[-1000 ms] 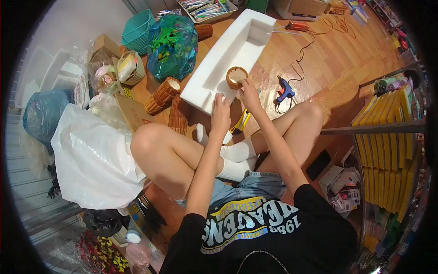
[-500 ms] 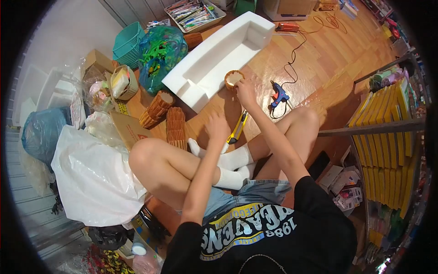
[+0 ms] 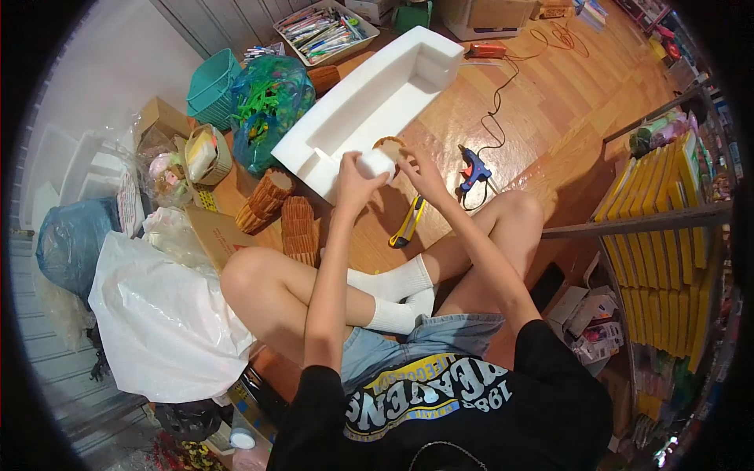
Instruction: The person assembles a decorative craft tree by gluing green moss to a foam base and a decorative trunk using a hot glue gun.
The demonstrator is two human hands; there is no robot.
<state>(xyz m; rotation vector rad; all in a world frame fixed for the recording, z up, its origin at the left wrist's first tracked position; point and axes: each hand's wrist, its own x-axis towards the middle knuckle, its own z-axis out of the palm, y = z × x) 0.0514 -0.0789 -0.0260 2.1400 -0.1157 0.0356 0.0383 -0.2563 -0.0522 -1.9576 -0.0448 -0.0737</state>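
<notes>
A small white foam block is gripped in my left hand, fingers closed around its left side. My right hand pinches the rim of a round pot with a brown, bark-like ridged wall and a pale inside. The foam block is held right at the near side of the pot and overlaps it in this view. Below my hands a yellow utility knife lies on the wooden floor. A blue glue gun stands to the right, its cord running away from me.
A large white foam tray lies just beyond my hands. Left of it are brown ridged pots, a blue bag of green plastic pieces and a teal basket. A shelf of yellow books stands at the right.
My left hand has risen from near my feet to the pot and now has a white foam block in it. My right hand stays on the pot, slightly lower.
</notes>
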